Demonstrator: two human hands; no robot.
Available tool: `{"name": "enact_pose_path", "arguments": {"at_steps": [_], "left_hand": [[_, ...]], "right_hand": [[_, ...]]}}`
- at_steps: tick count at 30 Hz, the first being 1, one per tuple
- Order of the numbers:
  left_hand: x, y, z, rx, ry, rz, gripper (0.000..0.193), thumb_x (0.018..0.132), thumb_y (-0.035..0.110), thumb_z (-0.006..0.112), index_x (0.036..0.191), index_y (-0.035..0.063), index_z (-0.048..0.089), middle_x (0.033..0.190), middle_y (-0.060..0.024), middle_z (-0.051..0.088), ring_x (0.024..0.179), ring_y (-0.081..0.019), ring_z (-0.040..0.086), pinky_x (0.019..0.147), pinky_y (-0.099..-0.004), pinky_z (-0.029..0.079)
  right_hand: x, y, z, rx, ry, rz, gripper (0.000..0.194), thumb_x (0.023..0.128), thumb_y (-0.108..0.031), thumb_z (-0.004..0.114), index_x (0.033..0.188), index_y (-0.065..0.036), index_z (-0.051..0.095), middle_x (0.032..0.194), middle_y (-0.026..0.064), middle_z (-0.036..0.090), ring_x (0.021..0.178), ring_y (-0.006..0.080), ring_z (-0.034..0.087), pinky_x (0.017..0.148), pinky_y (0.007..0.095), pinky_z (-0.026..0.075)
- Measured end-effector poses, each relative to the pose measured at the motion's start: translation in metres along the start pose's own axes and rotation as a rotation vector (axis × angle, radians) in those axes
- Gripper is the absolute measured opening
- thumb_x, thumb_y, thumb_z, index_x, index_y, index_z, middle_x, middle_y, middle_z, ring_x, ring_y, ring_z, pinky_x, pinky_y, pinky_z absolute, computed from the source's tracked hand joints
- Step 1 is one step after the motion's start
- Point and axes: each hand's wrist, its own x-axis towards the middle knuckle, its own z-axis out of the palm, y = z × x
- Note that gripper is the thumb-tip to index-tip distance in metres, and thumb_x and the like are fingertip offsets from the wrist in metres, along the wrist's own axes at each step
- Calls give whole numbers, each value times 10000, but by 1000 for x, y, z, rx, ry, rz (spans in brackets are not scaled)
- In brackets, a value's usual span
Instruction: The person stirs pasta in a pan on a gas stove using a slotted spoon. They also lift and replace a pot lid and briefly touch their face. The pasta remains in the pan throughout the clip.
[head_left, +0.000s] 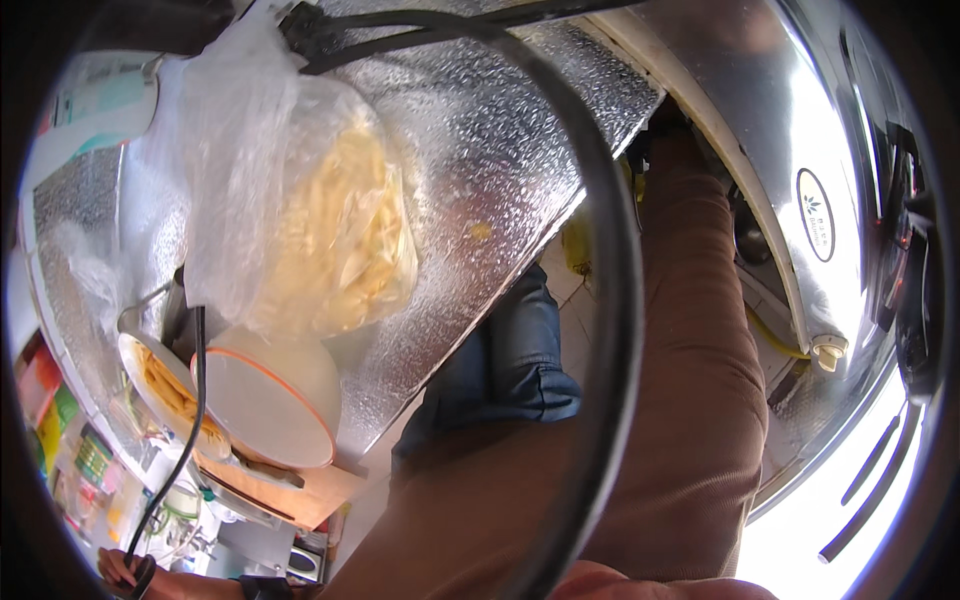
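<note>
At the lower left edge, my left hand (124, 571), with a black band on its wrist, curls around a long thin black cord or rod (196, 420). This runs up past a white bowl with an orange rim (277, 409). Beside the bowl is a plate of yellow-brown strips of food (169, 386). A clear plastic bag of pale yellow strips (345, 240) lies on the textured metallic counter surface (487, 142). My right arm, in a brown sleeve (690, 285), reaches into a dark gap by the counter; its hand is out of view.
A thick black cable (626, 322) loops across the near view. To the right stands a shiny metal appliance or panel (780, 120) with an oval label and a pale knob (829, 351). An orange-brown board (322, 495) and colourful packages (94, 465) are at the lower left.
</note>
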Motion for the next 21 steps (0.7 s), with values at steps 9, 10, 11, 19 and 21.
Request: {"name": "enact_pose_path", "arguments": {"at_steps": [9, 10, 11, 19, 21], "left_hand": [[11, 4, 15, 34, 53, 19, 186, 955, 117, 494, 1072, 3, 583, 926, -102, 598, 822, -232, 598, 668, -336, 527], [12, 4, 10, 199, 69, 93, 237, 968, 95, 475, 1141, -38, 568, 1032, -135, 608, 922, -232, 601, 750, -327, 555], [14, 5, 3, 363, 83, 168, 292, 980, 73, 457, 1210, -79, 552, 1138, -168, 618, 1021, -232, 605, 832, -318, 583], [64, 8, -53, -223, -95, -59, 409, 926, -29, 540, 1292, -181, 440, 1316, -293, 518, 1132, -353, 583, 986, -375, 489], [65, 9, -50, -388, -121, -124, 379, 937, 5, 556, 1263, -156, 450, 1224, -254, 515, 1136, -343, 540, 925, -370, 488]], "right_hand": [[-15, -14, -7, 106, 109, -118, 644, 746, -444, 726, 1257, -85, 565, 1132, 214, 645, 1071, 389, 612, 915, 474, 497], [-21, -17, -12, 122, 136, -150, 639, 745, -439, 728, 1254, -88, 567, 1129, 213, 646, 1069, 388, 613, 914, 474, 497], [-28, -21, -18, 145, 174, -197, 633, 743, -435, 730, 1250, -91, 570, 1126, 213, 646, 1066, 387, 614, 914, 473, 497], [-181, -30, -147, 339, -204, -2, 747, 576, -262, 818, 1266, -124, 568, 1150, 217, 608, 1019, 408, 600, 850, 468, 532], [-221, -29, -193, 344, -200, -1, 742, 562, -233, 797, 1256, -116, 563, 1124, 233, 598, 1007, 413, 593, 846, 474, 532]]}}
